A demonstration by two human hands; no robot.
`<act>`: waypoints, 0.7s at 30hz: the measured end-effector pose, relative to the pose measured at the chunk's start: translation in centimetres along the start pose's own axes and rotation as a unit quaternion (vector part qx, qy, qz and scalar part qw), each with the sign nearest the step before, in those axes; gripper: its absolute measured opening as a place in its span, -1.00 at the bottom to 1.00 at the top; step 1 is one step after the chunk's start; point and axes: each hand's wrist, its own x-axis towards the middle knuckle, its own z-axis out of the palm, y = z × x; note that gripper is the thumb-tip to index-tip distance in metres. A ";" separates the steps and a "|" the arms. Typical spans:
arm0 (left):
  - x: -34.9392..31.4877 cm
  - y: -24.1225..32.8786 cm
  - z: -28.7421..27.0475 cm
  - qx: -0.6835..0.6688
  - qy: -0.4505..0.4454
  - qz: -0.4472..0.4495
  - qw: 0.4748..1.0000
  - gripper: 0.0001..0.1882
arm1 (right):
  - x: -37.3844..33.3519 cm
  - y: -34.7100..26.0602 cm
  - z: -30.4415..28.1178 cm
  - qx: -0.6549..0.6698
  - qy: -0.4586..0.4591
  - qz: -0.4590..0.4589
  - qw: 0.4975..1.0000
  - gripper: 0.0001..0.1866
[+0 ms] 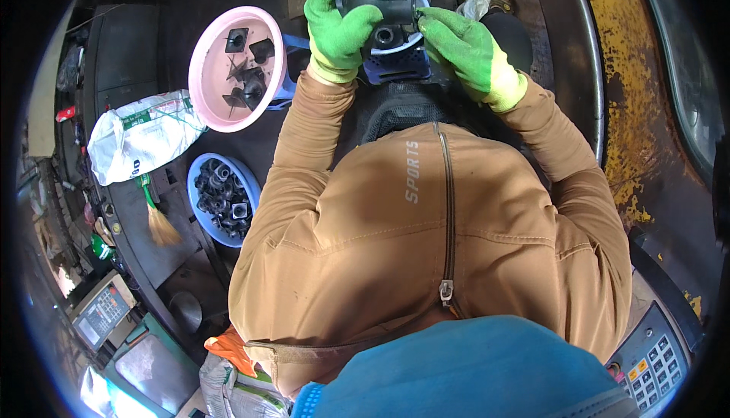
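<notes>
In a green and yellow glove, my left hand (334, 30) is wrapped round a dark cylindrical plastic fitting (388, 0), held sideways with its rimmed end toward the right. My right hand (465, 49), gloved alike, has its fingers pressed together at that rim; a small dark bit shows at the fingertips, too small to name. Right under the fitting is a blue plastic basket (397, 69) with a pale rim. Another black fitting (388, 36) with a round opening lies in it.
Left of my arm, a pink basin (199, 76) holds several black square-flanged pieces. Below it stands a blue basin (251, 178) full of small black fittings. Nearby are a white sack (144, 140) and a straw hand broom (161, 224). A yellow, rusted machine panel (623, 60) rises on the right.
</notes>
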 end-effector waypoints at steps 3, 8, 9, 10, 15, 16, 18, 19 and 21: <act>0.2 0.5 -0.2 0.066 -0.031 0.028 0.997 -0.35 | -0.6 -0.9 0.2 0.092 -0.056 0.049 0.993 -0.69; 1.2 1.9 -0.1 0.188 -0.120 0.139 0.965 -0.44 | -1.5 -2.5 0.6 0.147 -0.068 0.145 0.976 -0.70; 1.5 2.0 -0.2 0.203 -0.138 0.160 0.956 -0.44 | -1.7 -2.7 0.5 0.166 -0.076 0.165 0.969 -0.70; 1.7 2.1 -0.3 0.218 -0.155 0.181 0.946 -0.44 | -1.7 -2.8 0.4 0.194 -0.083 0.187 0.959 -0.70; 2.1 1.9 -1.6 0.311 -0.209 0.249 0.893 -0.32 | -0.8 -3.0 -0.9 0.413 -0.228 0.215 0.855 -0.66; 1.9 1.8 -1.7 0.308 -0.157 0.260 0.902 -0.34 | -0.3 -3.0 -1.0 0.435 -0.196 0.186 0.859 -0.63; 1.3 1.3 -1.3 0.303 -0.064 0.275 0.910 -0.36 | 0.7 -2.9 -0.8 0.474 -0.112 0.149 0.861 -0.59; 0.8 1.5 -1.2 0.277 -0.047 0.237 0.930 -0.14 | 1.3 -2.9 -0.5 0.448 -0.080 0.106 0.884 -0.55; -0.4 1.0 0.3 0.196 -0.006 0.127 0.972 0.01 | 1.5 -2.6 0.1 0.276 -0.005 0.080 0.958 -0.55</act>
